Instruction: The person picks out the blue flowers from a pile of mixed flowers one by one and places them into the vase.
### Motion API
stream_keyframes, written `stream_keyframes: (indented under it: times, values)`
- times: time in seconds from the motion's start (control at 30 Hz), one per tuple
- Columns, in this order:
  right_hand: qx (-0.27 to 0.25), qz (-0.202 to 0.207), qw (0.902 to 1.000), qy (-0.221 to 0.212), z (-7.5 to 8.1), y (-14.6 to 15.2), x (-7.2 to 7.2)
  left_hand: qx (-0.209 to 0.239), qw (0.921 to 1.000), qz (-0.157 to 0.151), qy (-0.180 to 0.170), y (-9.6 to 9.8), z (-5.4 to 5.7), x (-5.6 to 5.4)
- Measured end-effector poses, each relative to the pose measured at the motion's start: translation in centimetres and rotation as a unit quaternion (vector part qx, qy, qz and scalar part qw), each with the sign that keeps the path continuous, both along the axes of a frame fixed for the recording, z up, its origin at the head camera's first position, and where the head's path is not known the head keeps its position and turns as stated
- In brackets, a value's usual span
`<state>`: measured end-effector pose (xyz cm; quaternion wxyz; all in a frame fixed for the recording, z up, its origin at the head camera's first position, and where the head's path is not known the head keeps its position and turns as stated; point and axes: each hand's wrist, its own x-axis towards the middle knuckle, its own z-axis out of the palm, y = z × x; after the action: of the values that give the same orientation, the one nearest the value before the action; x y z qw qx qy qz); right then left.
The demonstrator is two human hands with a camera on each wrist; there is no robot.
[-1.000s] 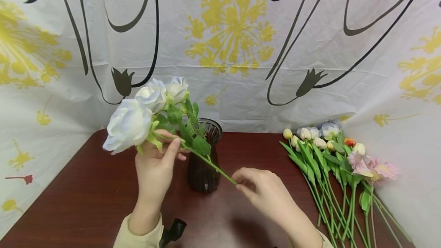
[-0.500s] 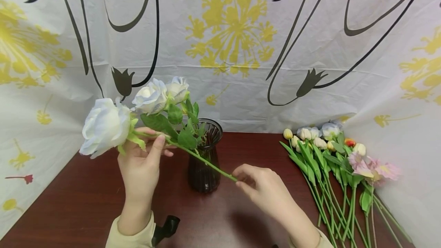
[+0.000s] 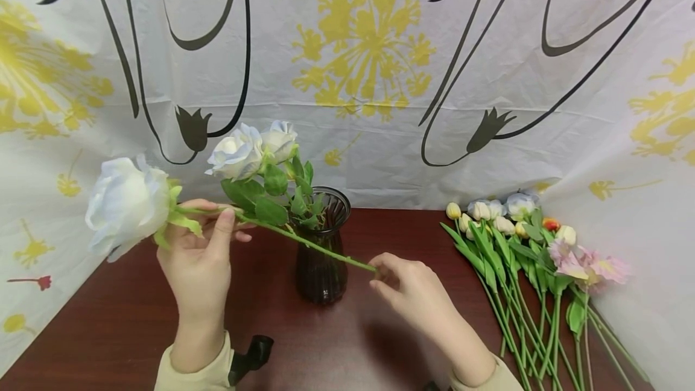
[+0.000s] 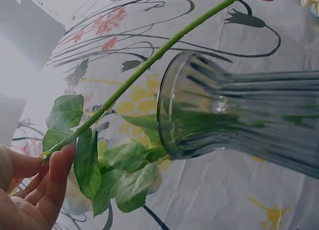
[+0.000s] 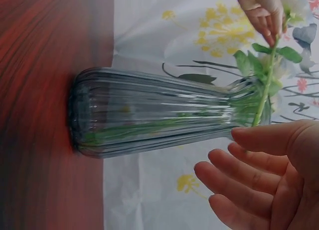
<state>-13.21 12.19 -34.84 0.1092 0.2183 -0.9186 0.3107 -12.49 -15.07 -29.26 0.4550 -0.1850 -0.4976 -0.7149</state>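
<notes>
A pale blue-white artificial rose is held aslant in front of the vase, its bloom at the left. My left hand pinches its green stem just below the bloom, between thumb and fingers. At the stem's lower end, my right hand pinches the tip between thumb and forefinger; its other fingers are spread loosely in the right wrist view. Behind the stem stands a dark, ribbed glass vase, upright on the table. Roses with green leaves lean leftward out of its mouth.
On the right of the dark red wooden table lies a pile of artificial flowers: tulips, pale blue roses and a pink flower. A patterned white cloth hangs behind. A black wrist mount sits at the left sleeve.
My left hand and the rose's bloom have moved left, away from the vase. The stem now lies flatter. My right hand has risen slightly, keeping its pinch on the stem end.
</notes>
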Motion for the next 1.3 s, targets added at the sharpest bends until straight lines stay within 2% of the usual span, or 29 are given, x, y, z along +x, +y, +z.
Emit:
stream_keyframes:
  times: [0.27,0.53,0.77,1.07,1.3]
  values:
    - [-0.031,-0.026,0.9992,0.004,-1.2,-0.3,-0.9,0.044,0.9986,0.018,0.024,-0.6,0.4,0.1]
    - [-0.084,-0.046,0.9954,-0.005,-2.7,-1.2,-1.7,0.054,0.9976,0.033,0.029,-0.7,0.5,0.2]
    - [-0.085,-0.048,0.9952,-0.003,-3.8,-2.5,-2.2,0.064,0.9961,0.040,0.046,-1.0,0.6,0.2]
    - [-0.082,-0.041,0.9957,-0.004,-5.1,-3.8,-2.7,0.077,0.9942,0.053,0.052,-1.5,0.9,0.3]
    - [-0.098,-0.034,0.9943,-0.023,-5.3,-5.0,-3.3,0.096,0.9924,0.052,0.057,-1.7,0.9,0.3]
